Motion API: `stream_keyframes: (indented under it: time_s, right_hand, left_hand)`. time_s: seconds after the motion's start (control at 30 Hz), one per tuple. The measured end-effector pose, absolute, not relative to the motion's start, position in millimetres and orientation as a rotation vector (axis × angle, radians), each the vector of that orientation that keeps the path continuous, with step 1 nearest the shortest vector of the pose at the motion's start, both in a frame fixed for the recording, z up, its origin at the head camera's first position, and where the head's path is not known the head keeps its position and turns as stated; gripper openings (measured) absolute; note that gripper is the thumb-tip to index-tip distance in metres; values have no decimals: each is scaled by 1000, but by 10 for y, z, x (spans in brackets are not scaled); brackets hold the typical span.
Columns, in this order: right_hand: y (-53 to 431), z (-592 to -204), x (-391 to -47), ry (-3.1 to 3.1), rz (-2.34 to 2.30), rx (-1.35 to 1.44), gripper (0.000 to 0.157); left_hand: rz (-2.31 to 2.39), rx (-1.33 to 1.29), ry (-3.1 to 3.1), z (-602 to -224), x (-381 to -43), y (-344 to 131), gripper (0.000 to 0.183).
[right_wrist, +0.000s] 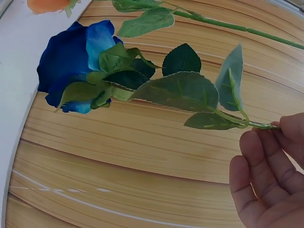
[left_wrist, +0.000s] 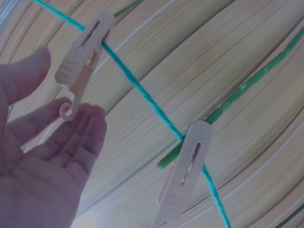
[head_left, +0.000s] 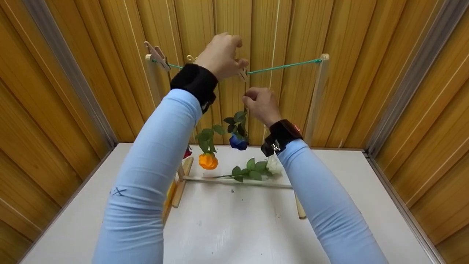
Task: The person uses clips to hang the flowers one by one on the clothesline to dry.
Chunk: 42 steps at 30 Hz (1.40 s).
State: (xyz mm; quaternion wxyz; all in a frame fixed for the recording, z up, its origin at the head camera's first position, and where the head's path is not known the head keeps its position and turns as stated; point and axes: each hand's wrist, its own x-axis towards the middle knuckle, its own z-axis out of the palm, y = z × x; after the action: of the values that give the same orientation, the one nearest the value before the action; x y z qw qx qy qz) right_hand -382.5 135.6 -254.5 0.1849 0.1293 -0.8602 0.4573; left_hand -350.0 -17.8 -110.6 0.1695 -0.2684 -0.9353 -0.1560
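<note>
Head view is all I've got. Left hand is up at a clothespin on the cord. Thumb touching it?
Observer: No. The left wrist view shows the left hand with its thumb apart from the clothespin.
Operator: Right hand, what's in it?
Observer: It pinches the stem of the blue rose, just past the leaves, per the right wrist view.
Operator: Anything clamped nearby?
Observer: A second clothespin clamps a green stem, whose end pokes out past it.
</note>
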Motion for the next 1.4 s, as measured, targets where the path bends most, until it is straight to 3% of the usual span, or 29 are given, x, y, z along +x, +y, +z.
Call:
stream_keyframes:
  time_s: [0.3,0.57,0.97,1.4]
  right_hand:
    - [1426,-2602,-3824,-2433,1301,423,23]
    - [1607,-2803,-3695,-2417,1216,476,22]
    - [1847,-3523,-3189,-2305,1106,579,16]
    - [1735,-4309,-2766,-2228,1032,595,18]
  left_hand:
    - [-513,-726,-2492,-1276,-3306,-549,50]
    - [-612,-751,-2344,-1729,-3115,-1050,44]
    - [-766,-633,-2395,-2783,-2914,-1591,41]
    - [-968,-461,-2420,-3638,-2865,-1461,39]
